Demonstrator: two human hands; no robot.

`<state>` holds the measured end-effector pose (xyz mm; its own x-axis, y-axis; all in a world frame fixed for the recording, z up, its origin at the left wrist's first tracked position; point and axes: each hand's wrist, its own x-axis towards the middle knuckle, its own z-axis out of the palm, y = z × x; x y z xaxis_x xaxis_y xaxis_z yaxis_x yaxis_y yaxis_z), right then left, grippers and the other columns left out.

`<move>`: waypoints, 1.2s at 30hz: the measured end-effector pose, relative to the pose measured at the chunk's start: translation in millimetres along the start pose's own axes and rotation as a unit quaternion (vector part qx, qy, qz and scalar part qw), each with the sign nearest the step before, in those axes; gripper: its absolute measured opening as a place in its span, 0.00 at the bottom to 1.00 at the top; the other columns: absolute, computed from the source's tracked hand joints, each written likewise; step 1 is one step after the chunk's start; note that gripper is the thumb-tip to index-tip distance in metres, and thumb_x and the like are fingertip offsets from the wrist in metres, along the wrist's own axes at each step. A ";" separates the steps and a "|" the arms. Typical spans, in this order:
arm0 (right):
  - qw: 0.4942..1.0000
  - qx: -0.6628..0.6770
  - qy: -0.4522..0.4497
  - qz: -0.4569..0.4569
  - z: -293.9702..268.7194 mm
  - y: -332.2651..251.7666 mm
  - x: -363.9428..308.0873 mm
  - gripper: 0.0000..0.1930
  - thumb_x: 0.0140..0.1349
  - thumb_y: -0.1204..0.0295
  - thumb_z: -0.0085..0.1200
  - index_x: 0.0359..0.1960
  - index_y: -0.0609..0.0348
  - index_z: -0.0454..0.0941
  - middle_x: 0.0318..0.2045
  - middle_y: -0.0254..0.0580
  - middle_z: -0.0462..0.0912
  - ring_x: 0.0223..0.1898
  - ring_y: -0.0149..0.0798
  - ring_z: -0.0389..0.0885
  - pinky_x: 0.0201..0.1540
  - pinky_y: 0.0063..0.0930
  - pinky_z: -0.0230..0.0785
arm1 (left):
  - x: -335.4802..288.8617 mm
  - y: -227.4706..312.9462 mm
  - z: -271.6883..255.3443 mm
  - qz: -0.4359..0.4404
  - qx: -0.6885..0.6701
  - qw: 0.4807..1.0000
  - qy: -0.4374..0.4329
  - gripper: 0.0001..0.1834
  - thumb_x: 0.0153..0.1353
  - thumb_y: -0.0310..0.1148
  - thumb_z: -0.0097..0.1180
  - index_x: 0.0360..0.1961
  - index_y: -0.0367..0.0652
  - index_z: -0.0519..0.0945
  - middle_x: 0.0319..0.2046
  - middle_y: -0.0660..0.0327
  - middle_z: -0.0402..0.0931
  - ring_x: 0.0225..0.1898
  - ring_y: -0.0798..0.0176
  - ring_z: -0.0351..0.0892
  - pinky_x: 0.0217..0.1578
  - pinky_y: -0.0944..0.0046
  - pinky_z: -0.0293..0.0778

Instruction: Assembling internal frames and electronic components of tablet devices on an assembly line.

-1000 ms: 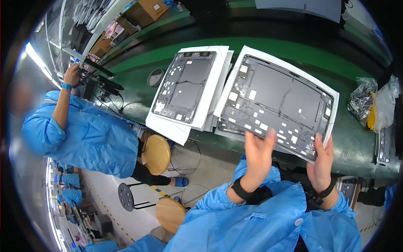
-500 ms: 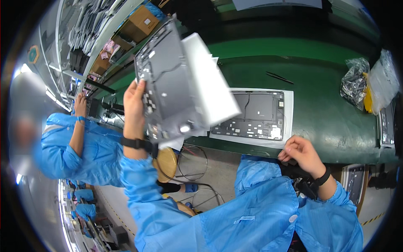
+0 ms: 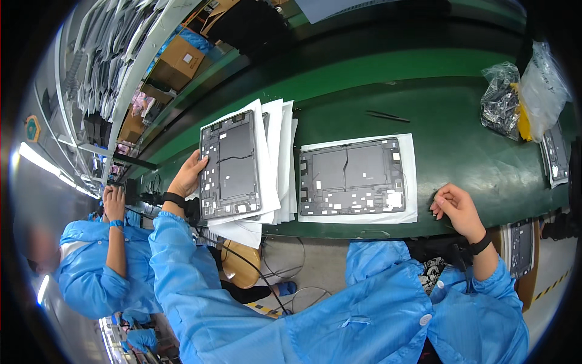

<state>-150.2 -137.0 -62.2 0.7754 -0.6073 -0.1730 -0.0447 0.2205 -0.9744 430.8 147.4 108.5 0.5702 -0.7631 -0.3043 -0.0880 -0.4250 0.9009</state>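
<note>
My left hand point(image 3: 189, 175) is closed on the left edge of a dark grey tablet housing point(image 3: 237, 173), thumb on top. That housing has white patches and a thin black cable across it, and it lies on a stack of white sheets point(image 3: 285, 164) on the bench's left part. A second similar tablet housing point(image 3: 327, 173) rests flat in front of me on its own white sheet point(image 3: 410, 182). To the right of this one, my right hand point(image 3: 456, 209) hovers by the bench's front edge, fingers curled, with nothing visible in them.
Dark tweezers point(image 3: 388, 115) lie on the green bench point(image 3: 445, 109) behind the second housing. Clear plastic bags point(image 3: 536, 91) sit at the far right, beside another housing point(image 3: 554, 151). A co-worker in blue point(image 3: 115, 261) is at my left, near a wooden stool point(image 3: 241, 264).
My left hand has brought the raised tablet housing and its white sheet down onto the stack at the left. My right hand has shifted slightly right.
</note>
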 end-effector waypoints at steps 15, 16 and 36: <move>0.997 -0.073 0.002 -0.003 9.8 -4.2 -2.6 0.06 0.67 0.76 0.51 0.35 0.67 0.75 0.28 0.42 0.81 0.28 0.28 0.79 0.30 0.20 0.73 | 13.6 -4.0 9.1 -0.044 0.332 0.941 0.050 0.20 0.70 0.34 0.49 0.60 0.38 0.70 0.43 0.63 0.79 0.42 0.71 0.74 0.44 0.69 0.69; 0.996 -0.085 0.001 -0.011 11.0 -4.5 -2.5 0.05 0.67 0.76 0.51 0.35 0.67 0.75 0.27 0.42 0.81 0.27 0.27 0.78 0.29 0.20 0.73 | 15.1 -8.6 5.9 0.009 0.329 0.943 0.048 0.21 0.70 0.32 0.48 0.61 0.35 0.69 0.45 0.61 0.79 0.46 0.69 0.74 0.50 0.68 0.68; 0.989 -0.136 -0.016 -0.055 10.6 -2.1 -10.5 0.07 0.65 0.75 0.53 0.34 0.69 0.76 0.27 0.41 0.82 0.29 0.27 0.81 0.30 0.19 0.72 | -66.7 103.1 72.1 0.018 0.621 0.758 0.199 0.23 0.63 0.42 0.55 0.54 0.36 0.75 0.44 0.41 0.79 0.49 0.41 0.78 0.48 0.51 0.73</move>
<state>-151.5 -123.0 -56.8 0.8040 -0.5913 -0.0625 -0.1230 -0.0626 -0.9904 324.8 119.4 199.4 0.7288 -0.6827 0.0525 -0.6695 -0.7265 -0.1545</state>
